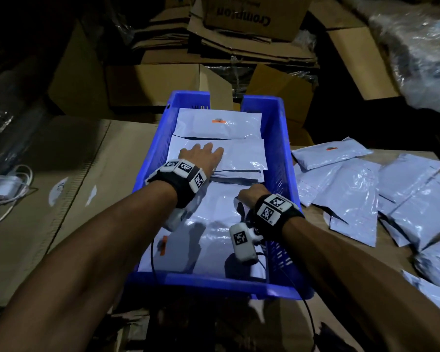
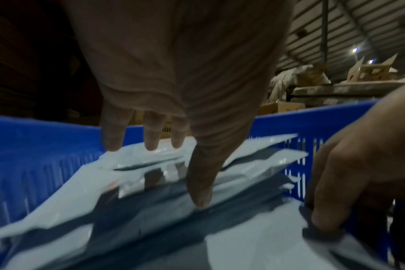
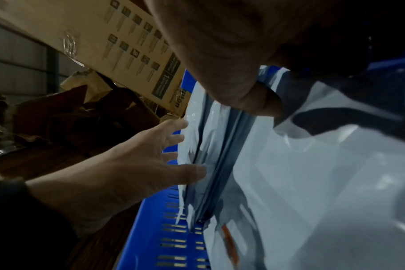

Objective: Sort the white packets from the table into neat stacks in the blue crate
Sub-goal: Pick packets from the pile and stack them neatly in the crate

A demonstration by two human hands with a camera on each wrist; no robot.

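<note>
The white packets lie in two places. Inside the blue crate [image 1: 280, 148] three stacks sit in a row: a far stack [image 1: 219, 123], a middle stack [image 1: 239, 154] and a near stack [image 1: 214, 224]. A loose heap of unsorted packets [image 1: 381, 189] lies on the desk [image 1: 318, 217] to the right of the crate.

The left hand [image 1: 201, 154] rests flat on the middle stack, fingers straight and spread, pressing the top packet down. The right hand [image 1: 252, 193] sits at the near right corner of that stack, close to the crate wall, with fingers curled; the wrist views suggest thumb and fingertips pinch a packet edge, though blur leaves the hold uncertain.

Risks, as judged:
- The film looks glossy and slick; uneven pressure from the flat hand could slide the upper packets sideways and skew the stack.
- Middle stack edges already overlap the near stack; pulling the pinched edge may drag neighbouring packets out of line.
- The camera cable [image 1: 153, 250] hangs into the crate and could snag a packet.

Cardboard boxes [image 1: 239, 16] stand behind the crate.
</note>
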